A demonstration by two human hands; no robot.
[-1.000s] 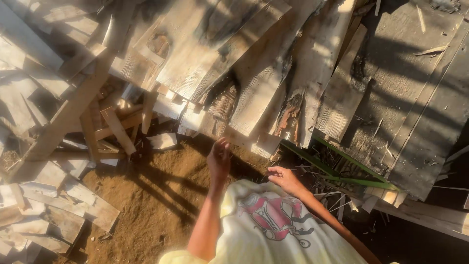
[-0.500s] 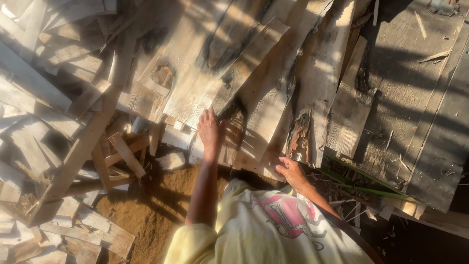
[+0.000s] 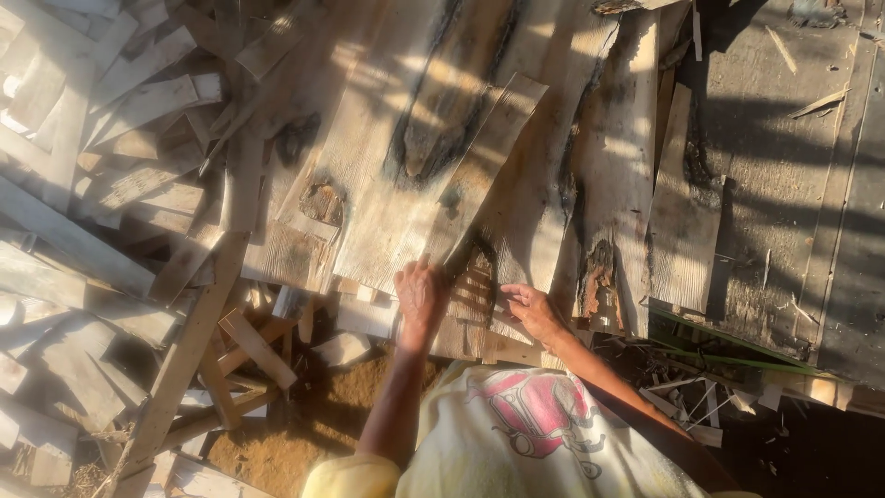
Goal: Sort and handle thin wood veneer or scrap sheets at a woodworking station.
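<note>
My left hand (image 3: 420,297) rests flat, fingers spread, on the near end of a pale wooden board (image 3: 396,198) in a stack of rough planks. My right hand (image 3: 533,312) lies on the near edge of the neighbouring plank (image 3: 516,221), fingers bent over the wood beside a dark bark-edged patch (image 3: 475,277). Neither hand has a plank lifted. My yellow shirt with a pink print (image 3: 525,433) fills the bottom of the head view.
A heap of short offcuts and slats (image 3: 111,231) lies at the left over sawdust ground (image 3: 304,424). Wide weathered boards (image 3: 784,175) cover the right. A green strip and splinters (image 3: 710,360) sit below them.
Both hands have moved forward from above the sawdust and now rest on the plank ends. The view has shifted closer to the stacked planks.
</note>
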